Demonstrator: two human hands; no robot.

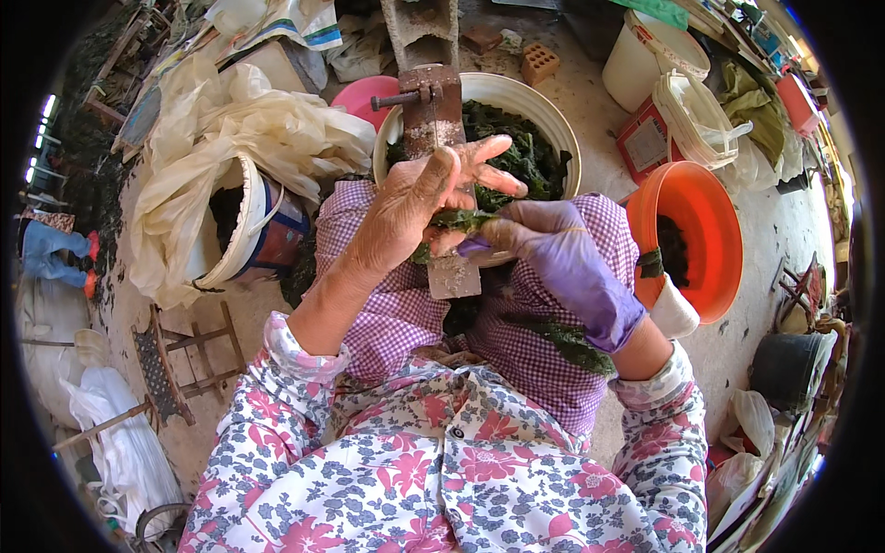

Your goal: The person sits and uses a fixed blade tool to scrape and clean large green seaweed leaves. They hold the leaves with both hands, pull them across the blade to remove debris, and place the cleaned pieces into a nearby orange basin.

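Observation:
My left hand (422, 197) is bare and wet, palm turned inward, fingers spread, with a strip of dark green seaweed (460, 220) lying against its lower fingers. My right hand (553, 242), in a purple rubber glove, pinches the right end of that strip between thumb and fingers. Both are above a narrow, crusted metal-and-board support (453, 276) that runs between the knees. A bolt (401, 100) crosses its far part. Beneath it stands a white bucket (567, 138) holding more dark green seaweed (518, 145). Another green piece (574, 345) lies on the right checkered trouser leg.
An orange bucket (719, 242) with dark contents stands right, a white cloth-like piece at its rim. Left, a tipped white bucket (238, 228) lies by crumpled plastic sheeting (276, 131). Ahead are a concrete block (422, 27), a perforated brick (539, 63) and a pink basin (366, 100).

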